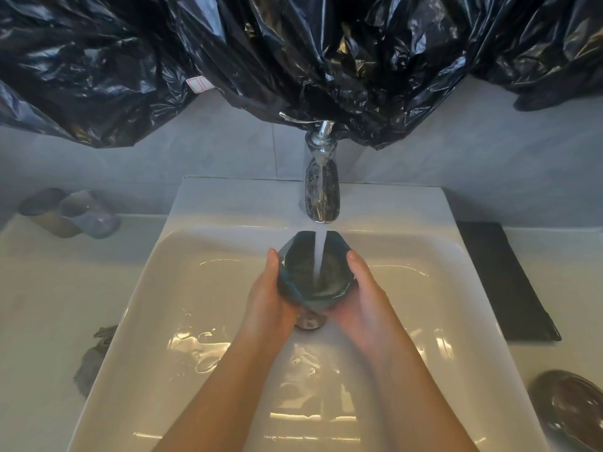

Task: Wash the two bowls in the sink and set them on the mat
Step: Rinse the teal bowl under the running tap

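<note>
Currently at the rinse stage. The teal bowl [300, 272] is held over the middle of the sink [195, 288], directly under the faucet [321, 190], and the stream lands inside it. The left hand [270, 288] cups its left side and the right hand [362, 295] its right. Each thumb lies on the rim. The other fingers curl beneath the bowl and are mostly hidden.

Progress, judged: early. No bowl stands on the mat [502, 282] yet, so both placements are left. A dark oval dish [571, 409] on the tabletop at lower right may be the second bowl; cannot tell.

Clearances: the bowl's far rim is just below the spout, so it should probably come toward the person before it is lifted. The basin walls stand well apart from both hands. The way to the mat goes right, over the sink's raised right edge, and nothing stands between. Two cups [68, 213] and a grey cloth [93, 363] are on the left, off that route.
</note>
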